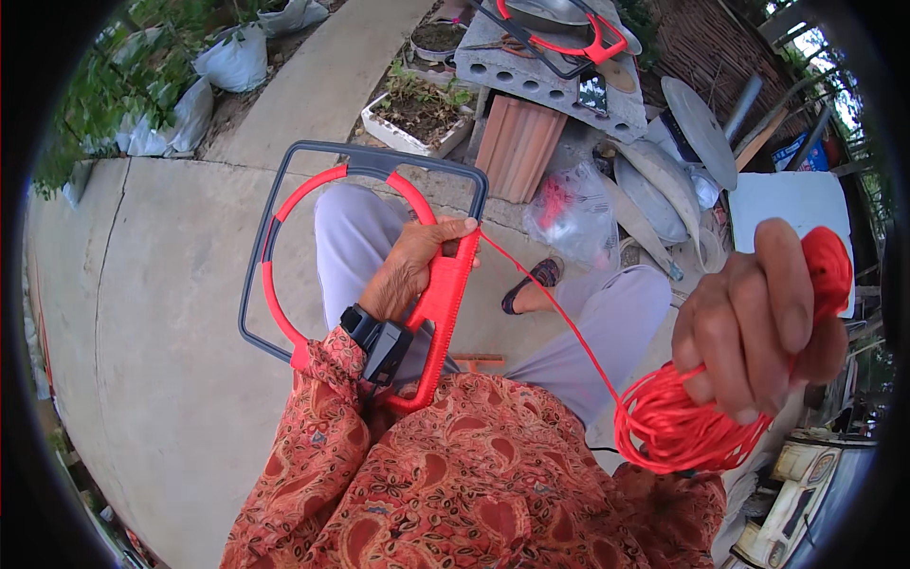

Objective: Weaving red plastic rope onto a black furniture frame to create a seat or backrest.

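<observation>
In my left hand (409, 264) is a dark grey rectangular frame with a ring inside it (449, 294). Its near right side is closely wrapped in red cord, and so are stretches of the ring; other parts are bare. My left thumb presses on the frame's right side, near the upper corner. From there a taut strand of red cord (559, 315) runs down and right to a loose hank of red cord (675, 424). My right hand (749, 318), raised at the right, has its fingers closed round the hank. The frame rests near my lap, over one leg.
A hollow concrete slab (531, 81) ahead bears a second red-wrapped frame (599, 47), a phone (592, 93) and a metal bowl. Below stand ribbed bricks (519, 147) and a planter (417, 137). A clear plastic bag (573, 213), metal lids and a white board (791, 204) lie right.
</observation>
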Motion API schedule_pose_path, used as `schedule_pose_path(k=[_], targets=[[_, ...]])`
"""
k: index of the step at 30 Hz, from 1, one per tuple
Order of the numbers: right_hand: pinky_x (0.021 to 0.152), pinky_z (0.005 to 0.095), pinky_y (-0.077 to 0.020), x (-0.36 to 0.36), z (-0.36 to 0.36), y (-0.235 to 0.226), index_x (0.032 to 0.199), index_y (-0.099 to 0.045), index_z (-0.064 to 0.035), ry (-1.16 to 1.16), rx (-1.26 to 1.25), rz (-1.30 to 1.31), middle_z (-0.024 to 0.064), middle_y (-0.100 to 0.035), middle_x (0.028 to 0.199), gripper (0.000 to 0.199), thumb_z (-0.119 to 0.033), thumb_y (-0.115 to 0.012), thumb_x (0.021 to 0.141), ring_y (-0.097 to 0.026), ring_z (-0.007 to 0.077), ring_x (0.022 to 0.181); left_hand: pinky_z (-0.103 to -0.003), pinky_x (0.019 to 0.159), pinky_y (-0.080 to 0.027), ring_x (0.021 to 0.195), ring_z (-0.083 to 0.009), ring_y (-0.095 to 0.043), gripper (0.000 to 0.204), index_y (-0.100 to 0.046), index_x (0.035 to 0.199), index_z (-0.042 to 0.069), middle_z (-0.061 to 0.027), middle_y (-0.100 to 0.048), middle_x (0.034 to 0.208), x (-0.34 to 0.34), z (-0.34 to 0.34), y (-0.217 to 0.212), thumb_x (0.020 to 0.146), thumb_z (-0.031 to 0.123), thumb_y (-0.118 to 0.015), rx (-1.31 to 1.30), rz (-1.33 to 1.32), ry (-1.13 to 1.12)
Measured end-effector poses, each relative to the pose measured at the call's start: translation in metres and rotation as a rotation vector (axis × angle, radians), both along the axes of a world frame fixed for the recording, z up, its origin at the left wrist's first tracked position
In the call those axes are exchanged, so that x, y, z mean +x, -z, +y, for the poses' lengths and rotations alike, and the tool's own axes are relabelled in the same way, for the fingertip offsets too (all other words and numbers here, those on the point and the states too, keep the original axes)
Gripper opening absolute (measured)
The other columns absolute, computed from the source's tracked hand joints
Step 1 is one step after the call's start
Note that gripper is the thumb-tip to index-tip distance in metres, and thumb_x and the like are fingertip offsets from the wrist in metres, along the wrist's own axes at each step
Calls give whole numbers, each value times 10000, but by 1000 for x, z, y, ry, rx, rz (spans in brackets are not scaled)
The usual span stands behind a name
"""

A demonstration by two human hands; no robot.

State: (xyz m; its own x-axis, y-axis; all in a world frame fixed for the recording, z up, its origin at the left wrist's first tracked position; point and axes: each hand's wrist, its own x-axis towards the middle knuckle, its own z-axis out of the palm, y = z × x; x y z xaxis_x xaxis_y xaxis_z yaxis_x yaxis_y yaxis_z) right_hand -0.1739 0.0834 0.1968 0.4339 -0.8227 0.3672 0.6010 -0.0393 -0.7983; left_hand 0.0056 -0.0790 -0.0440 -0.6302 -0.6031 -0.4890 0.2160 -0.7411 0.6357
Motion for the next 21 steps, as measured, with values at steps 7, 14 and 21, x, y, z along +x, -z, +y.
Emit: schedule_pose_path(k=[7,14,21], targets=[[578,244,-385,-13,-107,-11,964,-573,-15,670,-9,156,-1,-431,664,233,-245,-600,936,-426,107,627,-311,499,-559,546,-161,-610,207,-628,845,-20,-88,-646,708,1,8,-5,769,105,-774,41,-45,61],[596,262,-443,-94,-133,35,915,-598,-5,1167,-18,217,43,-549,689,217,-169,-720,842,-523,124,641,-302,488,-558,545,-199,-634,189,-625,864,-23,-113,-646,708,9,13,-20,804,118,-735,35,88,95],[617,250,-431,-122,-133,54,889,-576,-2,1126,118,55,34,-517,690,201,-150,-707,849,-489,117,655,-321,526,-576,598,-202,-645,149,-613,921,-31,-109,-646,742,4,22,-25,838,72,-681,130,132,130]])
